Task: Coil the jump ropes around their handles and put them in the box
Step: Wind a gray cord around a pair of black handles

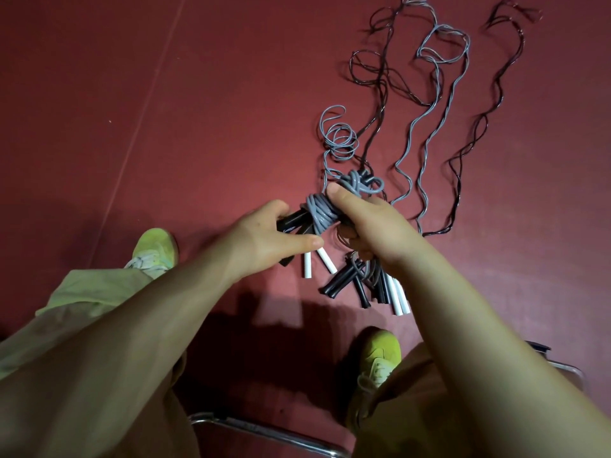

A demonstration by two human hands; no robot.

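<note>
A grey jump rope is partly coiled around a pair of black handles, held up above the red floor. My left hand grips the handles' lower end. My right hand is closed on the rope coil and handle tops, thumb pressed on the grey wraps. The rope's loose end trails in loops to the floor. Beneath my hands lie more handles, black and white. Their grey and dark ropes stretch away across the floor. No box is in view.
My two yellow-green shoes rest on the red floor. A chrome chair frame runs along the bottom edge. A pale seam line crosses the floor at left.
</note>
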